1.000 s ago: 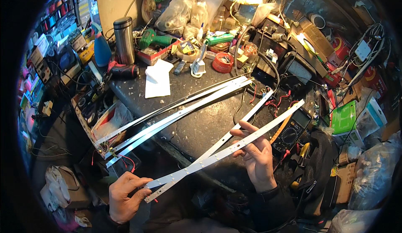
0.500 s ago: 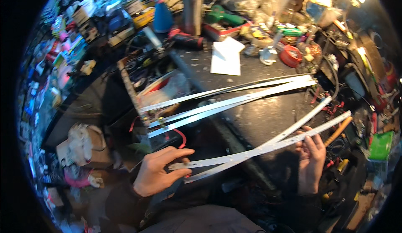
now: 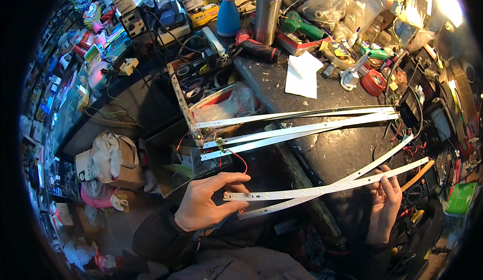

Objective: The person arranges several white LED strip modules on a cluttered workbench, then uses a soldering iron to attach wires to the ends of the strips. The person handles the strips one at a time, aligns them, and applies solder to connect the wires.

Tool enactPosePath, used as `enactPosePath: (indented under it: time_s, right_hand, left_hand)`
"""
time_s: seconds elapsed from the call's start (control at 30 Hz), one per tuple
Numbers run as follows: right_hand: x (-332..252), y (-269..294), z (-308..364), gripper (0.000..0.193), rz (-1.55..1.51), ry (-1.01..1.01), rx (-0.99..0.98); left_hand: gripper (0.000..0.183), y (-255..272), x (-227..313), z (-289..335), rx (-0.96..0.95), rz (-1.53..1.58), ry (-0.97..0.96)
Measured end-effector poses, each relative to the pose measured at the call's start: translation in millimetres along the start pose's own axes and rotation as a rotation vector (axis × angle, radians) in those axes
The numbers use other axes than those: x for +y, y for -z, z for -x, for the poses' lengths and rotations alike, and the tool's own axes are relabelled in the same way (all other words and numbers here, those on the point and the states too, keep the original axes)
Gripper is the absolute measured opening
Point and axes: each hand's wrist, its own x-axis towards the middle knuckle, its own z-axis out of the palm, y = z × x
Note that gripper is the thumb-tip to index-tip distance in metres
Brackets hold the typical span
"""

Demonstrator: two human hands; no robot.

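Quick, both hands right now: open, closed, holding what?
Left hand: around the left end of a white strip; cannot tell whether the grip is closed.
Right hand: closed loosely, holding that strip near its right end.

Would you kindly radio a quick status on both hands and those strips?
Left hand at left end of white strip; right hand touching its right part; second strip crosses it; more strips beyond.

Head view | left hand (image 3: 214,199): thumb and fingers about the left end of a white strip (image 3: 282,195) | right hand (image 3: 386,194): fingers holding its right part | second strip (image 3: 377,162): crossing the first | far: further strips (image 3: 322,126), white paper (image 3: 301,84) on the dark bench (image 3: 266,86) | right: multimeter (image 3: 415,192)
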Motion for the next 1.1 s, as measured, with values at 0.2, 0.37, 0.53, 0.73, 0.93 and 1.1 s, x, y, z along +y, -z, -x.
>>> enactPosePath:
  time_s: [0.2, 0.37, 0.53, 0.73, 0.93, 1.1]
  right_hand:
    - [-2, -2, 1, 0.042, 0.007, -0.001, 0.004]
    - [-2, -2, 1, 0.043, 0.018, 0.01, 0.012]
    - [-2, -3, 2, 0.042, 0.012, 0.027, 0.0]
    - [-3, -4, 1, 0.043, 0.018, -0.011, 0.028]
    - [-6, 1, 3, 0.043, 0.004, -0.117, -0.105]
    - [-12, -2, 6, 0.043, 0.032, -0.139, -0.136]
  left_hand:
    - [0.057, 1, -1, 0, -0.019, 0.004, 0.008]
    - [0.057, 1, -1, 0, -0.029, 0.018, 0.028]
    - [0.057, 1, -3, -1, -0.034, -0.029, -0.018]
    - [0.056, 3, -8, 3, -0.048, -0.087, 0.026]
    - [0.03, -13, -21, 3, 0.086, -0.22, -0.067]
    - [0.024, -14, -35, 12, 0.121, -0.236, 0.033]
